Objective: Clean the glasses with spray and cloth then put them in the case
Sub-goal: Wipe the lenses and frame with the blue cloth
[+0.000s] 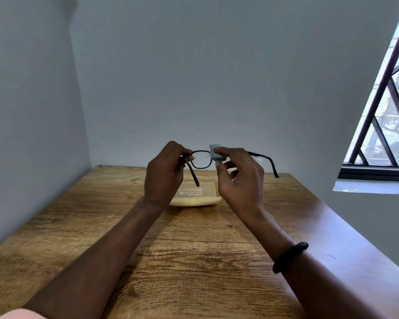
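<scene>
Left hand (164, 173) pinches thin black glasses (202, 160); right hand (240, 178) presses soft grey cloth (215, 153) on lens. Cream oblong case (195, 195) at 6 o'clock, on woodgrain tabletop (194, 261).

Case (195, 196) lies under raised hands; wooden table (194, 261) nearer bare.

Glasses (202, 160) held above the table (194, 249) — case (195, 196) lying beneath, behind both forearms.

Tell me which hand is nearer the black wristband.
Right. The wristband sits on the right forearm, just below the right hand; the left hand is across on the other arm, holding the glasses.
</scene>
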